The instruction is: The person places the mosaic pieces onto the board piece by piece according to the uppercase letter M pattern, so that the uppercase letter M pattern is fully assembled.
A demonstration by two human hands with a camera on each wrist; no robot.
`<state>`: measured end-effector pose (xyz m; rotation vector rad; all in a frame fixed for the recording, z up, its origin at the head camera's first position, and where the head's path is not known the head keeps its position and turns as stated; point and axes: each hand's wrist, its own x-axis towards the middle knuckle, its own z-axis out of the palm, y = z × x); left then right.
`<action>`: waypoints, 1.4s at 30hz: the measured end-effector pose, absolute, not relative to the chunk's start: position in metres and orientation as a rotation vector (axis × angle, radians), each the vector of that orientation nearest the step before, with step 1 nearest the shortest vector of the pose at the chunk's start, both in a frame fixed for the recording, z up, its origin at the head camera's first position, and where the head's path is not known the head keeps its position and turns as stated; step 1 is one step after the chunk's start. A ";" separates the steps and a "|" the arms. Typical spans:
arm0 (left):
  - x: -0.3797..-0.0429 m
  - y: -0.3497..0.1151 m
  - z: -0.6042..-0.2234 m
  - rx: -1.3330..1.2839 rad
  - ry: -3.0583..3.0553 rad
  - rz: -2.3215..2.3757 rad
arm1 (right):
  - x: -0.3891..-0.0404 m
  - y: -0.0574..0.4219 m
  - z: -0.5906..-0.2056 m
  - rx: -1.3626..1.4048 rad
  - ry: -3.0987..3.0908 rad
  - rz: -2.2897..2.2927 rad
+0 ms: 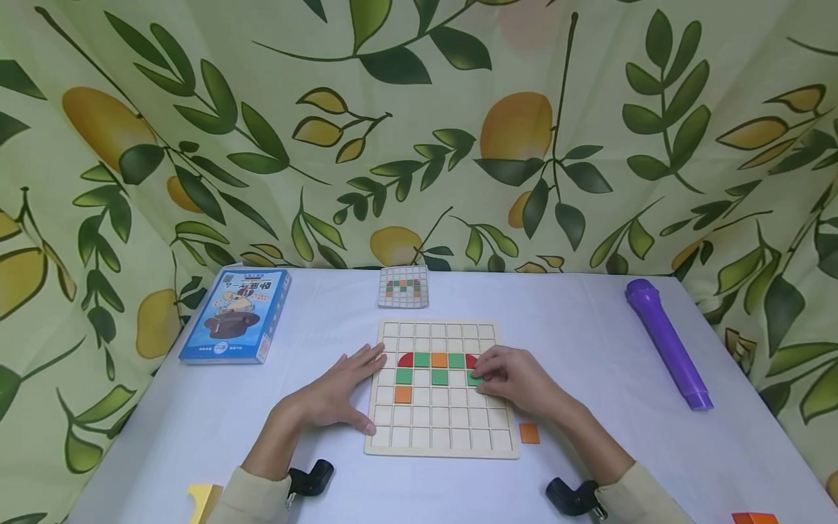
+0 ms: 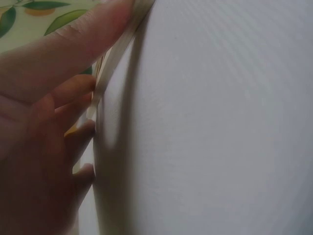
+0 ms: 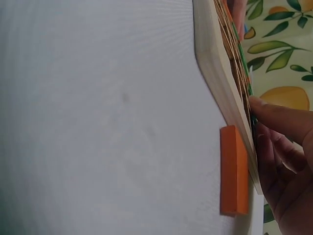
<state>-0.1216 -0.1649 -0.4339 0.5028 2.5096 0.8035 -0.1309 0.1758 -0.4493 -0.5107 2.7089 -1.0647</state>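
Observation:
A pale wooden grid board (image 1: 441, 437) lies on the table with red, green and orange pieces in its cells. My left hand (image 1: 337, 389) rests along the board's left edge, fingers spread and thumb (image 2: 73, 54) near the lower corner. At the right side of the grid, my right hand (image 1: 520, 378) pinches a green square tile (image 1: 474, 379) in a cell below a red rounded piece (image 1: 471, 360); the fingers partly hide both. An orange square block (image 1: 529, 434) lies on the cloth just right of the board, also beside its edge in the right wrist view.
A small pattern card (image 1: 403, 287) stands behind the board. To the left lies a blue box (image 1: 236, 316), and to the right a purple tube (image 1: 668, 346). A yellow block (image 1: 204, 502) and an orange block (image 1: 754, 518) sit at the front edge of view.

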 end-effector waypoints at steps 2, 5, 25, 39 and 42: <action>-0.122 -0.164 -0.434 0.507 2.505 0.805 | -0.130 0.179 -0.448 -0.515 2.701 -1.064; -0.122 -0.163 -0.434 0.514 2.502 0.802 | -0.129 0.185 -0.445 -0.538 2.687 -1.067; -0.123 -0.164 -0.435 0.512 2.522 0.778 | -0.101 0.244 -0.432 -0.621 2.675 -1.068; -0.122 -0.166 -0.437 0.505 2.518 0.799 | -0.081 0.253 -0.442 -0.691 2.642 -1.024; -0.123 -0.166 -0.438 0.510 2.517 0.794 | -0.079 0.254 -0.445 -0.714 2.636 -1.025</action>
